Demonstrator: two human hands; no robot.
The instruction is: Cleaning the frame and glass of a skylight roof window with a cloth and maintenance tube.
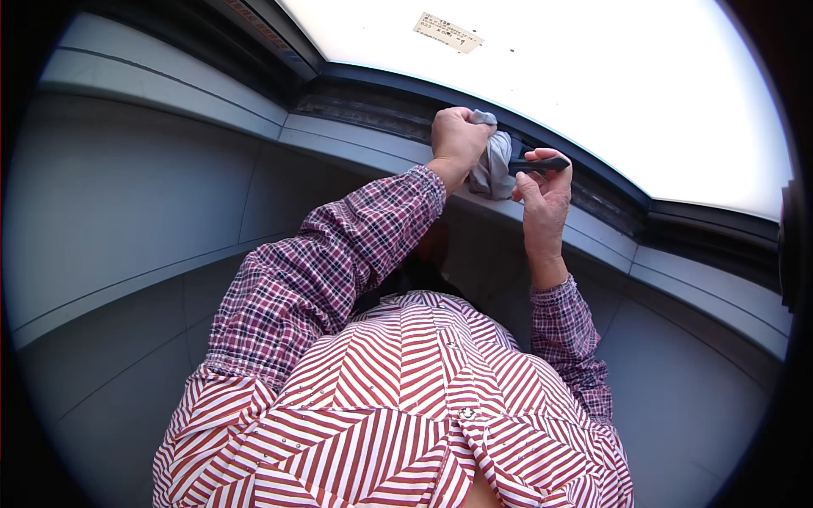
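My left hand (458, 141) grips a crumpled light-grey cloth (497, 162) over the track of a dark window frame (381, 79). One end of the cloth sticks up past my fingers, and the rest hangs over the inner edge of the sill. Between the thumb and fingers of my right hand (547, 197) is a black-handled tool (540, 166), held just right of the cloth. Its working end lies against or behind the cloth, so its kind cannot be told. Both hands are close together, next to the lower edge of a bright white window pane (584, 82).
A paper label (448, 32) bearing writing is stuck on the pane, with small dark specks nearby. The grey tiled sill (362, 141) runs along the frame, above a grey tiled wall (140, 171). A dark object (791, 247) stands at the right rim.
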